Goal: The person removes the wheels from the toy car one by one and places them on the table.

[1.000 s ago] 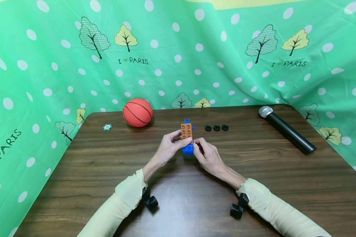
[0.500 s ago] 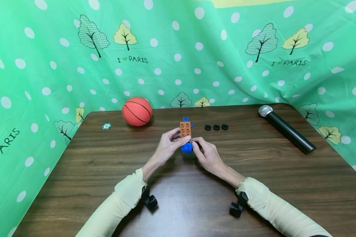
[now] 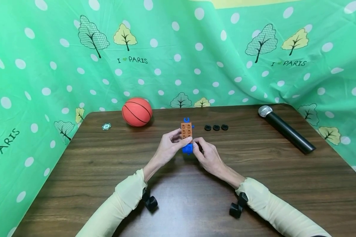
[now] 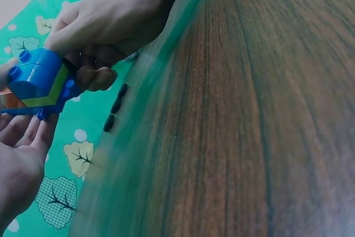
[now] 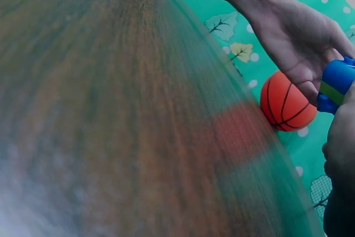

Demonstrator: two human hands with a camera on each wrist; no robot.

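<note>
Over the middle of the table, the left hand holds a toy block car, thumb across its top. The car has orange studded bricks, a blue hook at the far end and blue pegs on its sides. Its blue end block, with a yellow-green stripe, faces the person. The right hand is at the blue end's right side, thumb and fingers pinched together. In the left wrist view a dark wheel edge shows between its fingertips and the block; the fingers hide most of it.
Three black wheels lie in a row beyond the right hand. A red basketball and a poker chip are at the back left. A black microphone lies at the right. A green curtain hangs behind the table.
The hands and the toy car stay nearly in place, with only a slight shift in the view. The left hand keeps its hold, and the right fingertips remain at the blue end's side.
</note>
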